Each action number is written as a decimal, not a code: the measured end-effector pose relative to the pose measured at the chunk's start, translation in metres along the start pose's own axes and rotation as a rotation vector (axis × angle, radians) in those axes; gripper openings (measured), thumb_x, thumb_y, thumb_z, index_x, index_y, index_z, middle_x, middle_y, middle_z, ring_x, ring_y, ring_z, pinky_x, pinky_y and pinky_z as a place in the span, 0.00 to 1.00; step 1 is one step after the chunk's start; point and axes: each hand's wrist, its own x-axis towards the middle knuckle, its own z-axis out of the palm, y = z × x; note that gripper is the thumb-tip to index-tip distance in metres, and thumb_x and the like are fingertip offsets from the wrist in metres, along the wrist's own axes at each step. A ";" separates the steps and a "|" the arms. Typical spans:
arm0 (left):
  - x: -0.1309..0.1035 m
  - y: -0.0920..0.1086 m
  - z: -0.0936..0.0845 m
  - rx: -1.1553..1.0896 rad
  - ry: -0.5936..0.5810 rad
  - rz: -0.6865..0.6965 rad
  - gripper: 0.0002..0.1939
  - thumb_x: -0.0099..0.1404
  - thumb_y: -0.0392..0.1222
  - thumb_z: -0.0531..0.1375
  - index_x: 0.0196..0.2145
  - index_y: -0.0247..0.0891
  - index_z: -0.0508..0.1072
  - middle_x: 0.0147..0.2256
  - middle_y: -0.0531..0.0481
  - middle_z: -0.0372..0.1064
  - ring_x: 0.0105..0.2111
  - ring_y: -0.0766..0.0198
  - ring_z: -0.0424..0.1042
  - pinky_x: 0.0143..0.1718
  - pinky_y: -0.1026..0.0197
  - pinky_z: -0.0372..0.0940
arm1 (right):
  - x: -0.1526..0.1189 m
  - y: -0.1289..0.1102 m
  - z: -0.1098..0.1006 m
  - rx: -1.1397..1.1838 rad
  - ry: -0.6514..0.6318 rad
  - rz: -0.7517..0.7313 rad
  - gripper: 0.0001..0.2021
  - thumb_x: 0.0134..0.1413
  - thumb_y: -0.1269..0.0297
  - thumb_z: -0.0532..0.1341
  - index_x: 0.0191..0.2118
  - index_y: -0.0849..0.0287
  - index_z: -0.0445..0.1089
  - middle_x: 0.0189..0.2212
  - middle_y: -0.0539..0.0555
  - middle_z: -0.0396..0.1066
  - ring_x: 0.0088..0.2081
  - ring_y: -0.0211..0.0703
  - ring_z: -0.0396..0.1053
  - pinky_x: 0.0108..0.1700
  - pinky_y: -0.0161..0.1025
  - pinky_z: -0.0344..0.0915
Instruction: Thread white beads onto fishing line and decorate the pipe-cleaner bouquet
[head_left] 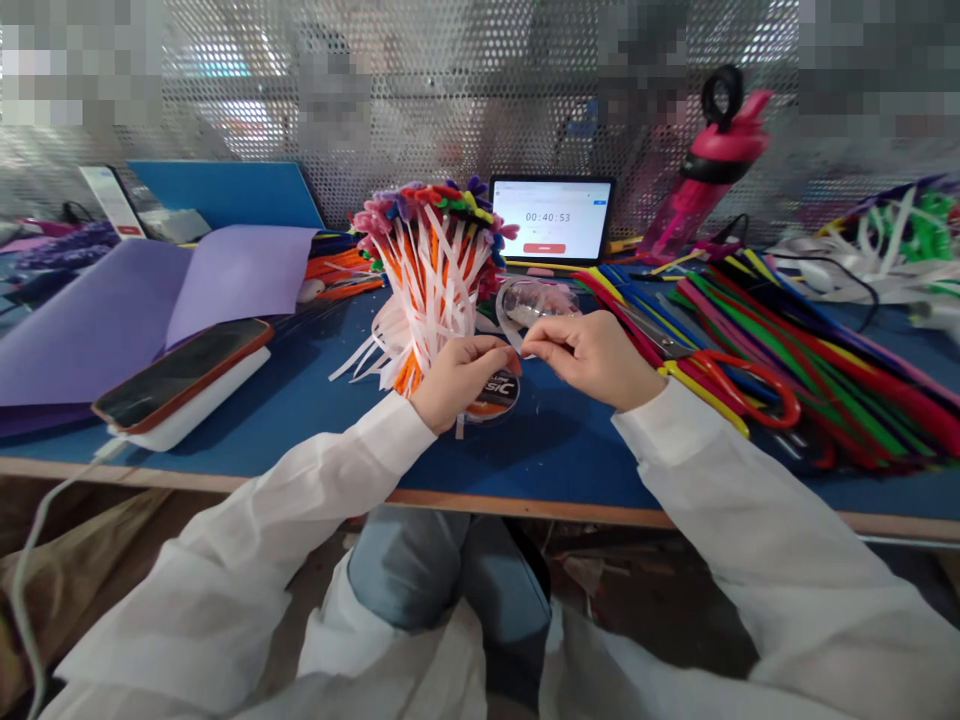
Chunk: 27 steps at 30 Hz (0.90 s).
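My left hand [466,378] is pinched closed over a round labelled spool [496,398] lying on the table. My right hand [589,358] is pinched closed just to the right, its fingertips close to those of the left. Whatever the two pinches hold is too fine to make out. Beside my left hand stands a bouquet of pipe-cleaner flowers [431,225] with orange stems [405,375], wound with pale pink ribbon [431,300]. Behind my right hand lies a clear plastic package [536,300].
Orange-handled scissors [750,385] rest on bundled coloured pipe cleaners [847,360] at right. A pink bottle [705,180] and a tablet [551,220] showing a timer stand behind. Purple sheets [97,310] and a phone [187,375] on a white block with a cable lie left.
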 end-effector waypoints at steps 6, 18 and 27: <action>0.001 0.003 0.000 -0.123 0.004 -0.059 0.13 0.62 0.45 0.58 0.27 0.33 0.74 0.15 0.62 0.45 0.15 0.76 0.43 0.18 0.67 0.38 | 0.001 0.000 0.002 0.368 -0.055 0.171 0.08 0.61 0.64 0.59 0.31 0.60 0.69 0.13 0.43 0.59 0.16 0.32 0.57 0.23 0.34 0.52; 0.001 0.002 -0.002 -0.213 -0.013 -0.068 0.14 0.65 0.48 0.57 0.30 0.34 0.73 0.18 0.62 0.41 0.15 0.76 0.40 0.18 0.67 0.35 | 0.004 0.007 0.007 0.756 -0.087 0.229 0.13 0.60 0.56 0.63 0.32 0.61 0.70 0.11 0.40 0.56 0.15 0.29 0.49 0.21 0.34 0.42; 0.001 -0.001 -0.002 -0.169 -0.028 -0.030 0.11 0.63 0.45 0.59 0.32 0.34 0.75 0.15 0.62 0.43 0.15 0.75 0.41 0.18 0.65 0.35 | 0.003 0.013 0.013 0.876 -0.103 0.313 0.13 0.57 0.55 0.65 0.32 0.60 0.70 0.12 0.40 0.54 0.14 0.29 0.47 0.19 0.34 0.39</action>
